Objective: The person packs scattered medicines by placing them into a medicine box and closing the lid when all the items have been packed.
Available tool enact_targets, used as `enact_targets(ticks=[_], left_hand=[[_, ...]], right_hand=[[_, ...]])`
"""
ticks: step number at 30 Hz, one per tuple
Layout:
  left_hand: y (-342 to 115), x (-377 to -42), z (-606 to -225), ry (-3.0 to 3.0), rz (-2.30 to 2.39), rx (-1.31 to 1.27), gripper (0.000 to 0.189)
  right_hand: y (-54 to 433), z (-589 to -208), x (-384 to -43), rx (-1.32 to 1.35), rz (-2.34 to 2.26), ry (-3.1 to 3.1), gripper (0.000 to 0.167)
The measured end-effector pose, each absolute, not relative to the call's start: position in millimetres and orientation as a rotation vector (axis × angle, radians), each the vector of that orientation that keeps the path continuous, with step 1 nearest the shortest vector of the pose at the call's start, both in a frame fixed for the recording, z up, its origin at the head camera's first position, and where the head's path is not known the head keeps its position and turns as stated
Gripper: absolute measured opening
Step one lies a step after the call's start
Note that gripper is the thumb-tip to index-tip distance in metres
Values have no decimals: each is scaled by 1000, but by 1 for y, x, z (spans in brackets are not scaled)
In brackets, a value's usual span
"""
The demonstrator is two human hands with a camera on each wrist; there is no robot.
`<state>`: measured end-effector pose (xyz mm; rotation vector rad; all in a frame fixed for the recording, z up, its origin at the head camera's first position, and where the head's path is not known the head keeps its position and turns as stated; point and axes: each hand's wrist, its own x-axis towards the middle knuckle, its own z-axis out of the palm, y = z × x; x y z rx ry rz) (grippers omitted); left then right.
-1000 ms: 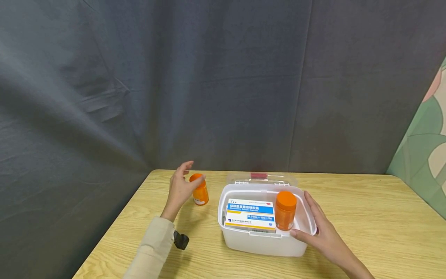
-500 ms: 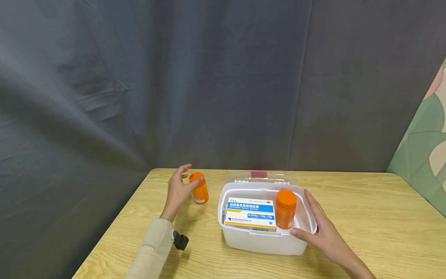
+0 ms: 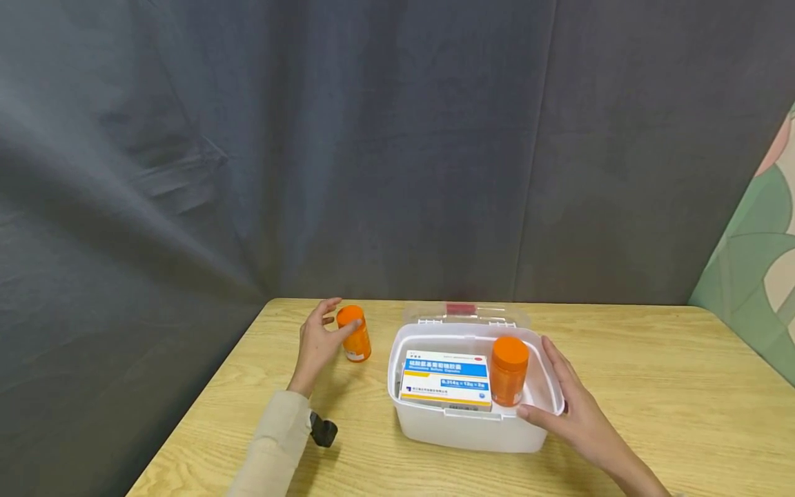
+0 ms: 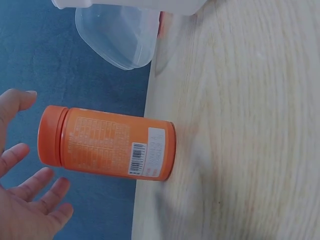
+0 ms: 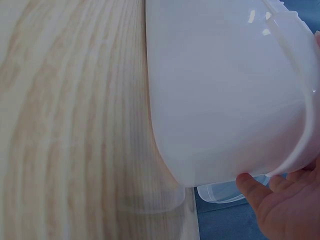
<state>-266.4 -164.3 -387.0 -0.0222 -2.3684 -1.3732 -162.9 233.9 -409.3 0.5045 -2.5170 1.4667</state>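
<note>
My left hand (image 3: 318,343) is spread beside an orange bottle (image 3: 355,343) upright on the table, thumb in front of it in the head view. A gap shows between the fingers and the bottle in the left wrist view. With thumb and fingers across its right end, my right hand (image 3: 580,414) holds a white plastic box (image 3: 468,435). Inside lie a white-and-blue medicine carton (image 3: 446,379), on the left, and a second orange bottle (image 3: 509,373), upright on the right. Behind the box, its clear lid (image 3: 497,316) with a red latch stands folded open.
The wooden table (image 3: 652,386) reaches back to a dark curtain (image 3: 397,152). A black device (image 3: 323,429) sits at my left wrist. A green patterned panel (image 3: 758,255) stands at the far right.
My left hand has sunk a little, its fingers lower beside the bottle. My right hand keeps its hold on the box, which stays in place.
</note>
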Motion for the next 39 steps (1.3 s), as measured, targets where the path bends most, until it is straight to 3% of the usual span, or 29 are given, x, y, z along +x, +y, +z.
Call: enact_targets(ticks=[39], left_hand=[[-165,-277,-400,-2333,-1430,-7,41]], right_hand=[[232,-410,-162,511,1471,-2490,105]])
